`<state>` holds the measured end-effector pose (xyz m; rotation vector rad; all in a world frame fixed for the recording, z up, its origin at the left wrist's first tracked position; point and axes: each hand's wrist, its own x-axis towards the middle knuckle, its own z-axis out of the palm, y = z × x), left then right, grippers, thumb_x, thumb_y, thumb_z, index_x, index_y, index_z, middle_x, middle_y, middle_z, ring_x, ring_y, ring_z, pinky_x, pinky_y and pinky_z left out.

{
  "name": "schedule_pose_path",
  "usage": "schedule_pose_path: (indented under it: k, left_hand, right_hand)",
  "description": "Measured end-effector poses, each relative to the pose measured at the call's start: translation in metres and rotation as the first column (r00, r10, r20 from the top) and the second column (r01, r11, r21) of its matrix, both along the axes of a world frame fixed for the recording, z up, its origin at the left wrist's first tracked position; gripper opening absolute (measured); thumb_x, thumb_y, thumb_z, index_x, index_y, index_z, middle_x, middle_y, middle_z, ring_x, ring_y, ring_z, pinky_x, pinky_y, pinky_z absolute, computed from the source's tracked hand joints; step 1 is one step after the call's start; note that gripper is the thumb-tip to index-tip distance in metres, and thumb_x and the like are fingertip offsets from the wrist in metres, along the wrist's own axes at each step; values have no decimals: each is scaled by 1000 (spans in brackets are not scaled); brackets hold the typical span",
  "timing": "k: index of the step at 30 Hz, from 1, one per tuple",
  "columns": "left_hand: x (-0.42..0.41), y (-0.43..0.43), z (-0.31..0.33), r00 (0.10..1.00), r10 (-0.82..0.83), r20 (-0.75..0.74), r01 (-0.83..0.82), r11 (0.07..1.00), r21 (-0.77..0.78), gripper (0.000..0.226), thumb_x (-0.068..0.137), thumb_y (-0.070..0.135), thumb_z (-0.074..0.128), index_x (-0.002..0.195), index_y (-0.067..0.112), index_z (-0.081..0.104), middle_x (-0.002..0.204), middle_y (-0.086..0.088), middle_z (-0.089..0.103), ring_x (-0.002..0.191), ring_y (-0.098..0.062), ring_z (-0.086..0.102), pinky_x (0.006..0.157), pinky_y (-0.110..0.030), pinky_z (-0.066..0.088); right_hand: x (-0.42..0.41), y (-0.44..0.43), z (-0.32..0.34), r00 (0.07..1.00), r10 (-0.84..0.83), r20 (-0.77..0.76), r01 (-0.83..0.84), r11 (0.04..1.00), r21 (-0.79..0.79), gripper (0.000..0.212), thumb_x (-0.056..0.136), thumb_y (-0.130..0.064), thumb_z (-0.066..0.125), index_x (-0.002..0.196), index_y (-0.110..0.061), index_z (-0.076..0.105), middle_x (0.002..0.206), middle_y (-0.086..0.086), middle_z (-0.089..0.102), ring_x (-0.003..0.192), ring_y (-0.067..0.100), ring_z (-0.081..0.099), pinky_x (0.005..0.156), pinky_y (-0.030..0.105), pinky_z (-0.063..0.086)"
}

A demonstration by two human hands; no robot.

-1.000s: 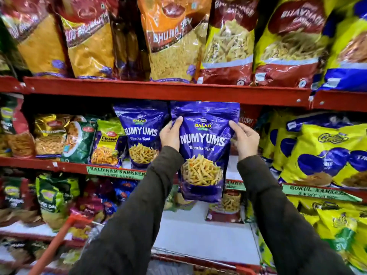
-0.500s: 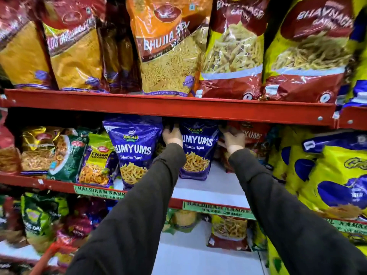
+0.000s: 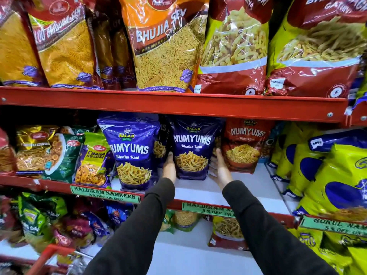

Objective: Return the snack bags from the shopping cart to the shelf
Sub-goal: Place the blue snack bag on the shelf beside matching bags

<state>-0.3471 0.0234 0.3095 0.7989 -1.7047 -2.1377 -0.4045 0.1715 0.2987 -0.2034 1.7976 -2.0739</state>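
Observation:
A purple Numyums snack bag (image 3: 193, 149) stands upright on the white middle shelf (image 3: 254, 187), set back under the red upper shelf. My left hand (image 3: 169, 165) grips its lower left edge. My right hand (image 3: 219, 169) lies with fingers spread against its lower right edge. A second purple Numyums bag (image 3: 130, 153) stands just left, nearer the front. A red Numyums bag (image 3: 243, 145) stands just right of my right hand. The red shopping cart handle (image 3: 45, 259) shows at the bottom left; the cart's contents are hidden.
Large Bhujia Sev bags (image 3: 164, 46) and other bags fill the red upper shelf (image 3: 178, 106). Yellow and blue bags (image 3: 327, 175) crowd the right side. Green and gold packets (image 3: 59, 155) sit at the left. Bare white shelf lies in front of the red bag.
The purple bag has gone from held in front of the shelf to standing at its back. My hands have slid from its upper sides to its lower edges.

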Motion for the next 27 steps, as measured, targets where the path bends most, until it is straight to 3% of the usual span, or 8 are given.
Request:
schedule_pose_path:
  k: [5, 9, 12, 18, 22, 24, 27]
  left_hand:
    - [23, -2, -9, 999, 42, 3, -41, 983, -182, 63, 96, 51, 22, 136, 6, 41, 145, -18, 42, 132, -32, 40, 109, -41, 27]
    - [42, 0, -23, 998, 64, 18, -59, 973, -224, 70, 93, 58, 20, 135, 7, 44, 143, -26, 42, 130, -40, 41, 115, -52, 28]
    - [55, 2, -28, 997, 71, 19, -64, 967, -248, 66, 93, 58, 20, 139, 15, 41, 146, -17, 42, 134, -35, 39, 115, -51, 28]
    - [76, 11, -25, 997, 57, -43, -68, 941, -331, 56, 98, 47, 20, 141, 16, 37, 150, -14, 39, 138, -31, 34, 116, -43, 24]
    - [83, 13, -26, 990, 65, -123, -106, 924, -367, 49, 99, 38, 25, 143, 17, 34, 153, -9, 36, 141, -26, 30, 119, -39, 20]
    - [89, 15, -33, 975, 107, -195, -179, 896, -407, 45, 98, 36, 30, 140, 19, 39, 148, -8, 41, 137, -28, 36, 117, -43, 27]
    - [98, 23, -54, 929, 166, -329, -291, 879, -377, 35, 95, 34, 36, 127, 25, 49, 130, -5, 46, 118, -29, 52, 101, -50, 48]
  right_hand:
    - [27, 3, -7, 997, -47, -66, 48, 999, 14, 68, 93, -61, 30, 142, -15, 42, 144, 12, 49, 125, 28, 50, 103, 43, 40]
    - [56, 9, -18, 989, -39, -139, 42, 999, 18, 65, 93, -61, 31, 137, -17, 50, 134, 7, 58, 117, 21, 57, 95, 37, 47]
    - [72, 14, -21, 986, -38, -160, 41, 999, 18, 61, 94, -58, 34, 132, -16, 55, 123, 5, 63, 113, 19, 61, 85, 28, 50]
    - [89, 17, -21, 984, -24, -178, 31, 999, 35, 54, 95, -54, 37, 130, -18, 56, 120, 2, 63, 114, 17, 59, 97, 37, 47]
    - [97, 20, -21, 971, -24, -239, 40, 997, 66, 26, 96, -47, 41, 108, -33, 60, 113, -7, 65, 103, 6, 59, 98, 37, 46]
    - [101, 26, -33, 943, -121, -310, 148, 987, 63, 16, 93, -46, 50, 98, -38, 62, 108, -17, 64, 107, 11, 59, 103, 45, 47]
    - [111, 39, -51, 883, -238, -404, 290, 955, 71, 15, 87, -47, 56, 99, -42, 64, 109, -6, 68, 105, 21, 63, 94, 53, 53]
